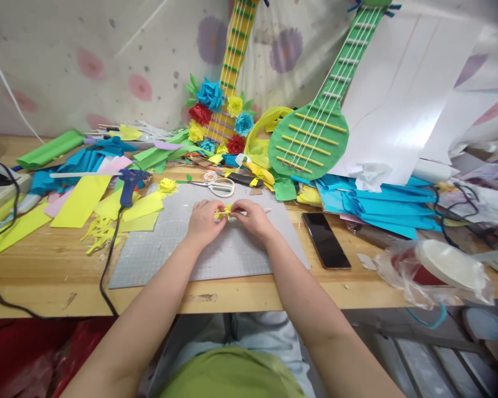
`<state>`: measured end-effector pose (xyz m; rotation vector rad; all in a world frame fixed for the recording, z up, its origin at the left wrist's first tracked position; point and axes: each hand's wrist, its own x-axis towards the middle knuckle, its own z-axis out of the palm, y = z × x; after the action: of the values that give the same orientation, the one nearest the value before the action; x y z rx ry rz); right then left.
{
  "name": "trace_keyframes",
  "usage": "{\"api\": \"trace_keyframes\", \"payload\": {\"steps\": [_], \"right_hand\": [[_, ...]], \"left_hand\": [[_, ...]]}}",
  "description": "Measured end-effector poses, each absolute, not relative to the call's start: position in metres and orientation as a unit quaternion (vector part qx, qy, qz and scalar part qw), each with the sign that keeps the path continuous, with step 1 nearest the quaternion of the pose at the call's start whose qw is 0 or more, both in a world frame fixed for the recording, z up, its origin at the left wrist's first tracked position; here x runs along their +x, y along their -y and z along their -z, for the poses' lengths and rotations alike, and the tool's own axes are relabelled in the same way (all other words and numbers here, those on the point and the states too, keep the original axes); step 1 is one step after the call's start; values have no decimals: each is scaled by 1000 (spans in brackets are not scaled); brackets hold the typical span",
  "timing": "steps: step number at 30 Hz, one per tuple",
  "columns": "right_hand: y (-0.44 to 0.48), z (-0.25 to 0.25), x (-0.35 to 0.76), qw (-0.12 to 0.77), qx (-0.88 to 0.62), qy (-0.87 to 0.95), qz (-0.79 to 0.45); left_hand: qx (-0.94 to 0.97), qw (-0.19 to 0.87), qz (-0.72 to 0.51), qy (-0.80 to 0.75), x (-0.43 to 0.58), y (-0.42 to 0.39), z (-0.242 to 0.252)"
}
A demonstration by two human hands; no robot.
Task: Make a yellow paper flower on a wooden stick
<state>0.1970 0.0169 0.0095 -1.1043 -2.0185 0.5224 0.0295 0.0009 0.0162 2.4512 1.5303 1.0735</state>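
Above the grey cutting mat (157,257), my left hand (206,222) and my right hand (254,217) meet, fingers pinched together. Between them is a small piece of yellow paper (228,210) at a thin white stick (267,209), whose end pokes out past my right hand. My fingers cover much of the paper, so its exact shape is hidden. White-handled scissors (222,187) lie just beyond my hands. A yellow paper flower (168,187) rests at the mat's far left corner.
Left of the mat, a blue glue gun (128,185) trails a black cord among yellow paper sheets (81,202). A phone (326,240) lies to the right, near blue crepe paper (377,204). Behind stand a green paper instrument (309,138) and a yellow one (235,55) with paper flowers.
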Motion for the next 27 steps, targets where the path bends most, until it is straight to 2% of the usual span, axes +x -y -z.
{"api": "trace_keyframes", "payload": {"steps": [6,20,27], "right_hand": [[-14,-12,193,383,-419,794,-217],[-14,-14,193,371,-421,794,-234],[-12,-16,193,320,-439,806,-234]], "left_hand": [[781,8,-350,-517,32,-2,-13],[789,29,-344,-508,32,-1,-10],[810,17,-322,-490,26,1,-14]]}}
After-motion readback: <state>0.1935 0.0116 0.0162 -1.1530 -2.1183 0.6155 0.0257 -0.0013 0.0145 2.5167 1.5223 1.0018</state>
